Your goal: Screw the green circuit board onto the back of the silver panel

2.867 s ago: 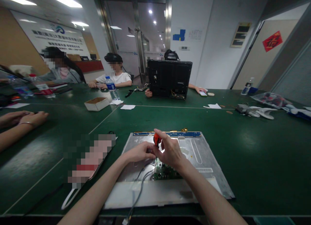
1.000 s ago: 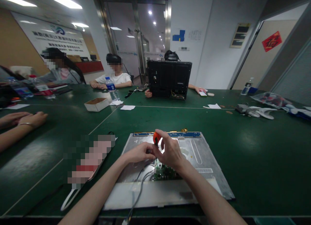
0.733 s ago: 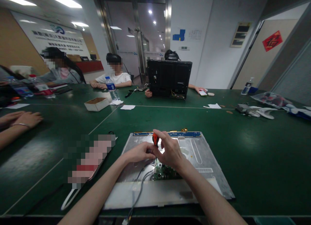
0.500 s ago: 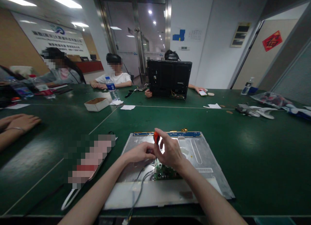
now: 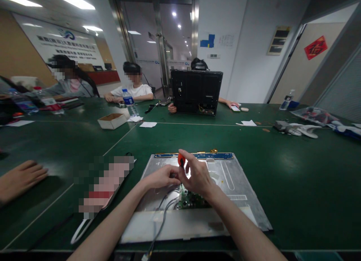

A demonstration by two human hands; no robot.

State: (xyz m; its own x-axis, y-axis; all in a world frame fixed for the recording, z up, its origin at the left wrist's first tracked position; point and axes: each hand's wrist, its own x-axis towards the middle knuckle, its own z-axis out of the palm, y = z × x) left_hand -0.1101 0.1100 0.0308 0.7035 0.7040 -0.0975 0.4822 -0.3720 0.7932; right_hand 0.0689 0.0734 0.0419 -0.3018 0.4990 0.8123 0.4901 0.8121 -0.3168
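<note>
Resting flat on the green table (image 5: 296,170) at the far left edge of the frame is another person's hand (image 5: 21,178), well apart from the work in the middle. Just right of it, in the lower left, lies a blurred-out flat item with a white cord looping from its near end. Further back, in the upper left, a small open cardboard box (image 5: 112,120) sits beside a water bottle (image 5: 129,102), with seated people behind them. In the lower centre lies a silver metal display panel (image 5: 242,193), back side up, with a grey cable (image 5: 162,219) running off its near edge toward the bottom of the frame. The left hand (image 5: 162,177) comes in from the lower left, its fingers pinched together at the shaft of a screwdriver (image 5: 181,160), right over a small green circuit board (image 5: 190,200) mounted on the panel. Touching it from the right, the right hand (image 5: 197,176) is curled around the screwdriver's orange handle, which stands roughly upright with its tip hidden behind the fingers. Across the table in the upper centre, a black monitor back (image 5: 196,91) stands upright with a person's hands at either side. At the right, white paper scraps, a clear bag and a second bottle lie scattered toward the upper right edge.
</note>
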